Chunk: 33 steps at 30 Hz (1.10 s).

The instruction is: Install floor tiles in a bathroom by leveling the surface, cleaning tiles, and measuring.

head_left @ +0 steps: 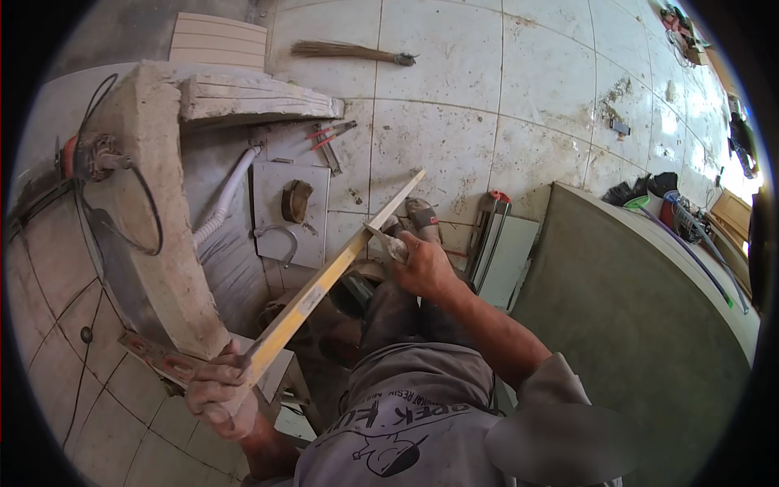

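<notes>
A long, dusty yellow straightedge bar slants across in front of my body, its far end over the floor by my feet. My left hand is closed round its near end, at the lower left, beside the end of a rough concrete slab. My right hand grips the pale, caked handle of a small scraper. The scraper's blade lies against the bar's upper half; I cannot tell how firmly it presses. My fingers partly hide the handle.
The rough concrete slab curves along the left, with a corded power tool on it. A white board bears a curved pipe. A broom lies on the dirty tiles. A grey plastered surface fills the right.
</notes>
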Available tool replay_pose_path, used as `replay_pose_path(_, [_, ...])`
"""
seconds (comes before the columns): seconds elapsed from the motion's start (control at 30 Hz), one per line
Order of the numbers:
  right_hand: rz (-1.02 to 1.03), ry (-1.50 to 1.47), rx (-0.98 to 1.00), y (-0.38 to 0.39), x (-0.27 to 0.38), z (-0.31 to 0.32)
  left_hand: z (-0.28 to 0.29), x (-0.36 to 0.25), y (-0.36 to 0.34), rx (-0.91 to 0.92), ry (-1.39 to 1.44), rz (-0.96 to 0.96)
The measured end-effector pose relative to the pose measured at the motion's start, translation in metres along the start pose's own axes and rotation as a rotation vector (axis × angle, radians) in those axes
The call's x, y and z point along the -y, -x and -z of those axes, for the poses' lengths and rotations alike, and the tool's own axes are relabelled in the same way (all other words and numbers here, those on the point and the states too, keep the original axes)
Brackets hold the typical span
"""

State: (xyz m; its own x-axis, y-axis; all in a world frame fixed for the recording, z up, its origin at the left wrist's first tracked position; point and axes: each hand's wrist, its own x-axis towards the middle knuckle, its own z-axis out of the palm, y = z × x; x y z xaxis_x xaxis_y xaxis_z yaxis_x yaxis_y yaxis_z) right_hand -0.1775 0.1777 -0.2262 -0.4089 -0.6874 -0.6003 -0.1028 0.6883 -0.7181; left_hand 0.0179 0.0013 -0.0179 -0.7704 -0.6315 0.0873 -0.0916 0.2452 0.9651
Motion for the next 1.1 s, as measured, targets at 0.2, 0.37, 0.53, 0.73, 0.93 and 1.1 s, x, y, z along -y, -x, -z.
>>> replay_pose_path(0.2, [-0.043,0.004,-0.004,-0.022,-0.013,-0.018,0.003,-0.008,0.005,-0.089,0.056,0.056])
replay_pose_path(0.37, [-0.104,-0.024,-0.08,-0.073,-0.089,-0.033,-0.017,-0.012,-0.007,-0.13,0.037,0.033])
replay_pose_path(0.53, [0.082,-0.105,0.093,0.002,0.007,0.013,-0.009,-0.017,0.001,-0.183,0.008,0.064])
replay_pose_path(0.73, [-0.044,-0.042,0.042,-0.051,-0.052,-0.012,-0.006,-0.009,0.001,-0.175,0.075,0.092])
replay_pose_path(0.93, [0.091,-0.152,0.055,-0.014,-0.024,-0.008,0.001,0.0,0.005,-0.227,0.061,0.087])
replay_pose_path(1.1, [0.169,-0.194,0.009,-0.018,-0.027,-0.014,0.005,-0.009,0.0,-0.183,0.138,0.067])
